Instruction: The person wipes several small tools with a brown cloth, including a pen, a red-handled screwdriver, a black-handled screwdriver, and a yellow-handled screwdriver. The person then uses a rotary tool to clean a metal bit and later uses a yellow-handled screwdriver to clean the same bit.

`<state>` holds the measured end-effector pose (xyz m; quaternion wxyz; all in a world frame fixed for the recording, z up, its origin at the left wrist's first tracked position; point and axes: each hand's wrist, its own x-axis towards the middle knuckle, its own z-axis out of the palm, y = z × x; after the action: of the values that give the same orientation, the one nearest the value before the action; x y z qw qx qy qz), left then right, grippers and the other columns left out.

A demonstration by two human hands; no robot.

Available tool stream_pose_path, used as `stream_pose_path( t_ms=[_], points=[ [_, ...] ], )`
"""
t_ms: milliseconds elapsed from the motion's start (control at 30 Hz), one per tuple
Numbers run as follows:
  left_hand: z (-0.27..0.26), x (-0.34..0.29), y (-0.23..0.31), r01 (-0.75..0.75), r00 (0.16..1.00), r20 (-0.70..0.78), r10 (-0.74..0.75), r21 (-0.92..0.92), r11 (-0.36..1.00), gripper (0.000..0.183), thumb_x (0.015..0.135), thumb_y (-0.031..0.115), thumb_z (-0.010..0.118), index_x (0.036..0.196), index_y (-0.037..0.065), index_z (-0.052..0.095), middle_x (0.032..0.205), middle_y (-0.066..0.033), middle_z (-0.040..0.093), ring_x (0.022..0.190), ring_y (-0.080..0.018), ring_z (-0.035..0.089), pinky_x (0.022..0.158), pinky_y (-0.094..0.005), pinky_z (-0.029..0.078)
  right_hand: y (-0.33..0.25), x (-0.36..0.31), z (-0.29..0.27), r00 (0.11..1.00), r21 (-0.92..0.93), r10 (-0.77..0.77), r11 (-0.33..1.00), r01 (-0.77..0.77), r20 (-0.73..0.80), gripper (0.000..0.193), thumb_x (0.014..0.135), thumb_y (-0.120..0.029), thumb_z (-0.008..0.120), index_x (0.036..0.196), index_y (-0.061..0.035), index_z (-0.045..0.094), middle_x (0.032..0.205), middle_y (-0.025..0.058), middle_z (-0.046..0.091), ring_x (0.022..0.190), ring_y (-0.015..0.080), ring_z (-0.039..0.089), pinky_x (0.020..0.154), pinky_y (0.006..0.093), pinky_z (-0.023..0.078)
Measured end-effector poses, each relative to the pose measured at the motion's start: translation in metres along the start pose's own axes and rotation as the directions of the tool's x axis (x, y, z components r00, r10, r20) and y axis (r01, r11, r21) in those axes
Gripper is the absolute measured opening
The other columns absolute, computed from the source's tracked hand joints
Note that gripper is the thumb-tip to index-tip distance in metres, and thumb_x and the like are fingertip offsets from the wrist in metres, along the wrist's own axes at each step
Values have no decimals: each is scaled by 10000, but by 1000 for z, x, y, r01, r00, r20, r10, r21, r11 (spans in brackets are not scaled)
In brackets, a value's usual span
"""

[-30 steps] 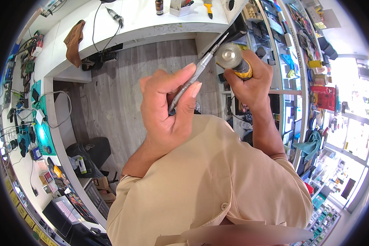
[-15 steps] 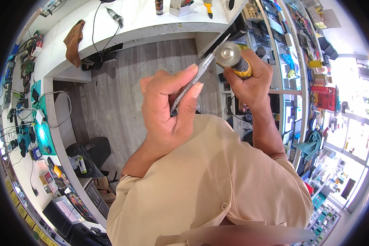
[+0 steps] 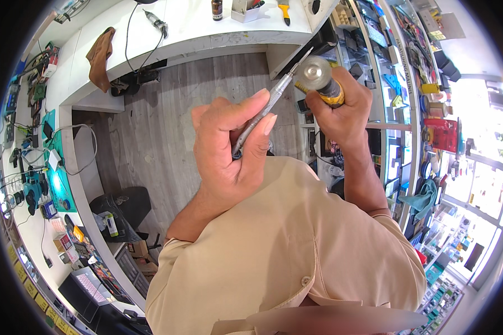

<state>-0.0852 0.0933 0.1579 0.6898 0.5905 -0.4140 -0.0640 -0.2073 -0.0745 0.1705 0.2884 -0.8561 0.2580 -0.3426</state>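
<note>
My left hand [image 3: 229,139] is closed, pinching a slim silver pen-shaped tool [image 3: 264,111] between thumb and fingers. The tool slants up to the right, and its thin pointed tip rises beside the round end of the thing in my other hand. My right hand [image 3: 343,109] is wrapped round a dark-and-yellow bottle-like object [image 3: 333,94] with a round, shiny grey top [image 3: 314,72]. That top is turned up toward me. Whether the tool touches it cannot be made out. Both hands are raised in front of my body, over the floor.
A white bench [image 3: 195,42] runs along the far side, bearing a brown cloth [image 3: 100,58], a corded tool [image 3: 155,23], a small dark bottle [image 3: 217,10] and a yellow-handled brush [image 3: 285,12]. Electronics and a laptop [image 3: 89,287] crowd the left bench. Glass shelves [image 3: 394,72] stand at right.
Almost nothing differs. The round top has shifted very slightly to the right; both hands keep their grip and place.
</note>
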Motion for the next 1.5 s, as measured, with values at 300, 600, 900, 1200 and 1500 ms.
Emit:
stream_pose_path(
  t_ms=[300,600,900,1200,1500],
  points=[
    [-1,2,-3,-22,1000,8,22,25,999,342,916,39,786,1242,92,699,763,49,495,743,-114,368,692,-270,313,0,3,0,1000,-22,11,1000,-11,-14,188,725,-69,804,873,-59,689,724,83,672,624,210,655,615,320,529],
    [1,3,-4,-40,999,4,40,31,999,349,911,43,787,1244,91,699,761,50,509,720,-114,369,712,-272,314,1,2,0,1000,-13,-1,1000,1,-11,189,730,-70,810,879,-66,694,732,78,677,626,200,653,616,316,528],
    [1,6,-5,-130,992,12,130,101,986,361,891,30,791,1234,98,702,754,72,571,651,-96,429,802,-301,309,2,0,-1,1000,-4,21,1000,-21,-7,180,732,-73,804,872,-68,691,731,79,680,630,225,665,616,329,532],
    [2,5,-4,-150,989,17,149,139,979,379,865,8,795,1220,110,710,731,82,547,626,-95,437,805,-311,302,3,0,-4,1000,-49,-24,999,24,-7,181,730,-75,805,873,-73,694,733,78,685,633,235,671,613,333,533],
    [2,2,-7,-105,994,2,105,78,991,370,876,2,789,1224,100,708,735,70,521,676,-99,407,772,-292,308,5,1,-4,1000,3,12,1000,-12,-8,173,729,-77,804,861,-62,692,726,72,674,624,210,657,613,319,529]
  ],
)
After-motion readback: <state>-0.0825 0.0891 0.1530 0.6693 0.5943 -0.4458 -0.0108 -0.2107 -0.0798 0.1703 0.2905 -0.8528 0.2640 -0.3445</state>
